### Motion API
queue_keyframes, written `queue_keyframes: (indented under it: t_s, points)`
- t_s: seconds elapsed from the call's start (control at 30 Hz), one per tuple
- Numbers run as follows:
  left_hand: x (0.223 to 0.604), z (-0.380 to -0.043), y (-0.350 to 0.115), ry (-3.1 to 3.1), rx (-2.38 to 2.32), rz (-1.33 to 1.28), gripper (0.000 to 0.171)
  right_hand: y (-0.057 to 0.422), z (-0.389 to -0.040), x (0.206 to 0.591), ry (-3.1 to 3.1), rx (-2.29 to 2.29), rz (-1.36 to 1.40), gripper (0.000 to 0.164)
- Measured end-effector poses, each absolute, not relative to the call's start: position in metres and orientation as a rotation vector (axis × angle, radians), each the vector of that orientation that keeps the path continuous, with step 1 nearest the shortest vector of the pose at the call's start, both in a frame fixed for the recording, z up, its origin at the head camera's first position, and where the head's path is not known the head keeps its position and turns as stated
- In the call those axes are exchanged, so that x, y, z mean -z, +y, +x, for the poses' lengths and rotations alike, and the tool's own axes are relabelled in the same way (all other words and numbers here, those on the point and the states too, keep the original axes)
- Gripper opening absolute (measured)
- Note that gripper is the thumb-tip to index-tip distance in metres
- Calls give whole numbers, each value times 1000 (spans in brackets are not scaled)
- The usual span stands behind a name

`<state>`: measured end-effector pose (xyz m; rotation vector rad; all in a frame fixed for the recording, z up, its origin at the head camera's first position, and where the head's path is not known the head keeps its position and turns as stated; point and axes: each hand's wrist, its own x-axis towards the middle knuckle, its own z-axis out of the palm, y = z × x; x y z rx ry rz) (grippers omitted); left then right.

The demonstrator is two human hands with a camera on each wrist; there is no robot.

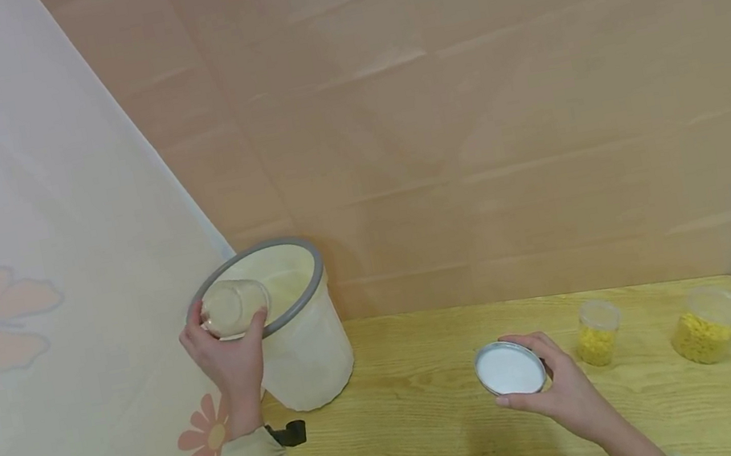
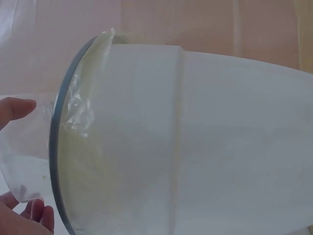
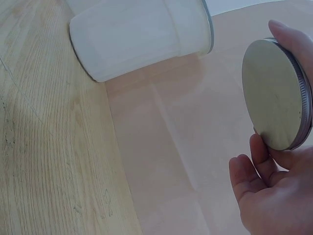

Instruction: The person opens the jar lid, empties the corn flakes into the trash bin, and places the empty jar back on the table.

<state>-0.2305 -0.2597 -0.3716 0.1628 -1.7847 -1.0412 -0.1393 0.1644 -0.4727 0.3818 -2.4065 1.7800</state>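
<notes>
My left hand [image 1: 232,366] grips a clear plastic jar [image 1: 233,307] tipped on its side over the mouth of a white trash bin [image 1: 310,352] with a grey rim. In the left wrist view, a small yellow speck shows inside the jar [image 2: 27,171], and thumb and fingers hold it from opposite sides. To the right, above the table, my right hand [image 1: 558,385] holds a round metal screw lid [image 1: 510,369] by its edge, its white inner face towards the head camera. The right wrist view shows the silvery top of the lid [image 3: 271,95].
Two clear jars stand on the wooden table [image 1: 402,433] at the right: a narrower jar [image 1: 597,342] and a wider jar [image 1: 703,335], both with yellow pieces inside. A thin plastic liner [image 2: 88,93] folds over the bin's rim. A brown-pink sheet [image 1: 464,121] hangs behind the table.
</notes>
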Motion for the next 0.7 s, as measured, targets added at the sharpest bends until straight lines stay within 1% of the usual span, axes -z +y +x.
queue_keyframes:
  t_s: [0.27, 0.47, 0.7]
  points:
    - [352, -223, -260, -1747, 991, 152, 86, 164, -139, 474, -2404, -1793, 368, 71]
    - [358, -223, -264, -1990, 907, 199, 86, 164, -139, 475, -2403, -1796, 361, 70]
    - [359, -224, -262, -1930, 960, 173, 87, 165, -140, 476, -2397, -1789, 371, 70]
